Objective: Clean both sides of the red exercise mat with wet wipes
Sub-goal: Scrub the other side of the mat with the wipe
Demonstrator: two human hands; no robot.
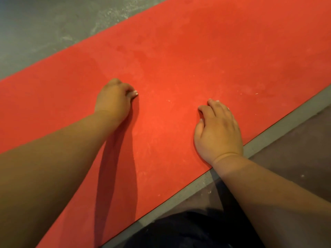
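Both hands on red mat (pixel 179 59), running lower-left to upper-right; left hand (pixel 114 99) seemingly fisted, right hand (pixel 217 129) flat.

Both hands rest on the red mat (pixel 179 59) — left hand (pixel 114 99) curled, right hand (pixel 217 131) flat.

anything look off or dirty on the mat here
The red mat lies flat and undamaged, but pale dusty smudges and small white specks mark it beyond the right hand. No wet wipe is visible.

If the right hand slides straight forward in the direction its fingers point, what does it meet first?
Nothing stands in its way, it seems. The right hand points up and slightly left across the red mat, so it would cross bare mat, then probably reach the grey floor beyond the far edge.
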